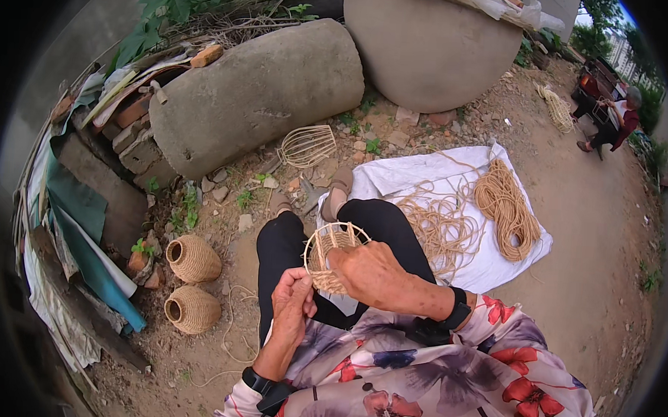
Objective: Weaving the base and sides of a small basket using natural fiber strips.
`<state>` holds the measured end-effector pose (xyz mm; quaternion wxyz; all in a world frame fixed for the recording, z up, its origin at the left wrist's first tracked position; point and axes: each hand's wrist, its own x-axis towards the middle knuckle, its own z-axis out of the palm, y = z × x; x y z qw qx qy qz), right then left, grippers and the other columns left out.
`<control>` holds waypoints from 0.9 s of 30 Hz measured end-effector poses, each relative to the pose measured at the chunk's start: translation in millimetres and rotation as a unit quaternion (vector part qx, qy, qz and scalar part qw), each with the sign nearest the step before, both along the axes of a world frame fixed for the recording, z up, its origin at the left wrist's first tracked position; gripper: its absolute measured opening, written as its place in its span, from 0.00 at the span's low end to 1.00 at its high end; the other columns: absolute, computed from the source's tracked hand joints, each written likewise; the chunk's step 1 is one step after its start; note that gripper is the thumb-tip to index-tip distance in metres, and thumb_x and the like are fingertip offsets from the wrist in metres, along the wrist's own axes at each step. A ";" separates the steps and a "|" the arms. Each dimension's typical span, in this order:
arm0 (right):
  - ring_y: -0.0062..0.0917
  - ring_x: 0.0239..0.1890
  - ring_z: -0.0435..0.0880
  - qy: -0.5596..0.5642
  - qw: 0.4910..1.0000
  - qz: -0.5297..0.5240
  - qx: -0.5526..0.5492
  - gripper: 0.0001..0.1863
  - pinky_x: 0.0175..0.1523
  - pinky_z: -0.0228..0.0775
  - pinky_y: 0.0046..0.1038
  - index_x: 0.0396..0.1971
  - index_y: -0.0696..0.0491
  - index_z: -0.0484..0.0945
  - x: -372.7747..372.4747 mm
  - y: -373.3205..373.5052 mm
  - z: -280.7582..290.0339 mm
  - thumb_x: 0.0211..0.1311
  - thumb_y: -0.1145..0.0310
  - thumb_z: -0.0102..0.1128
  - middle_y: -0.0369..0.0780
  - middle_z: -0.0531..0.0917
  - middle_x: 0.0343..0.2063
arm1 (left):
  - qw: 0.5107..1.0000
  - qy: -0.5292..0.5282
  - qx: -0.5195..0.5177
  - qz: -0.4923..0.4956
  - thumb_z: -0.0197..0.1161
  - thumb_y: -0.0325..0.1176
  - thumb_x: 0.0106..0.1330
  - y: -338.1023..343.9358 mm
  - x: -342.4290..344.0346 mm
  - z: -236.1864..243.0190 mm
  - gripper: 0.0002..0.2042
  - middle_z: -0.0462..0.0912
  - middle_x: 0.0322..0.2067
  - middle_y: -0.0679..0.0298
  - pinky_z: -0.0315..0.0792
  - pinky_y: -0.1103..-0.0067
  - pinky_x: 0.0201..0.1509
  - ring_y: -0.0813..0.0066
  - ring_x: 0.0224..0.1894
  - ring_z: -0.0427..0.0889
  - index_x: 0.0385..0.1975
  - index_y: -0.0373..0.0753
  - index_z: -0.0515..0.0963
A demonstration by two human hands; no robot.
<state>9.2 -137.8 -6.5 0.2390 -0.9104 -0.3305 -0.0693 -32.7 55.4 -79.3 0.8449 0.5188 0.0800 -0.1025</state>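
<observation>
One handheld basket [321,254] | dirt ground [593,242] | white sheet [395,166] | concrete cylinder [261,93]

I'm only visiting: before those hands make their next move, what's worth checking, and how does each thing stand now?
1. Left hand at the small basket: ok, fingertips pinched at its left edge.
2. Right hand firmly gripping: cannot tell; it touches the basket, but some fingers are hidden.
3. Thick rope coil bundled: ok, on the white sheet.
4. Loose rope tidy: not ok, sprawled in loops beside the coil.
5. Two woven jars standing upright: cannot tell from this angle.
</observation>
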 end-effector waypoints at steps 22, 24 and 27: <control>0.41 0.28 0.84 -0.060 0.997 -0.008 0.039 0.06 0.29 0.74 0.38 0.32 0.56 0.74 16.0 -5.9 -26.8 0.58 0.70 0.60 0.44 0.80 0.25 | 0.753 -0.334 0.566 0.038 0.66 0.23 0.55 -16.1 18.1 39.8 0.03 0.76 0.22 0.60 0.70 0.75 0.27 0.69 0.22 0.77 0.28 0.35 0.81; 0.41 0.28 0.84 -0.086 0.996 0.006 0.031 0.06 0.30 0.74 0.39 0.31 0.56 0.74 23.3 -0.1 -30.8 0.57 0.71 0.60 0.44 0.80 0.26 | 0.732 -0.333 0.595 0.022 0.66 0.24 0.55 -18.6 20.8 45.2 0.02 0.77 0.23 0.58 0.72 0.72 0.28 0.64 0.24 0.79 0.28 0.35 0.81; 0.43 0.29 0.84 -0.011 0.992 -0.023 0.128 0.06 0.32 0.75 0.40 0.33 0.56 0.74 21.2 2.1 -23.8 0.57 0.72 0.59 0.45 0.81 0.27 | 0.693 -0.325 0.644 -0.004 0.65 0.27 0.57 -18.0 26.2 54.0 0.03 0.80 0.25 0.54 0.74 0.66 0.31 0.55 0.27 0.81 0.28 0.36 0.81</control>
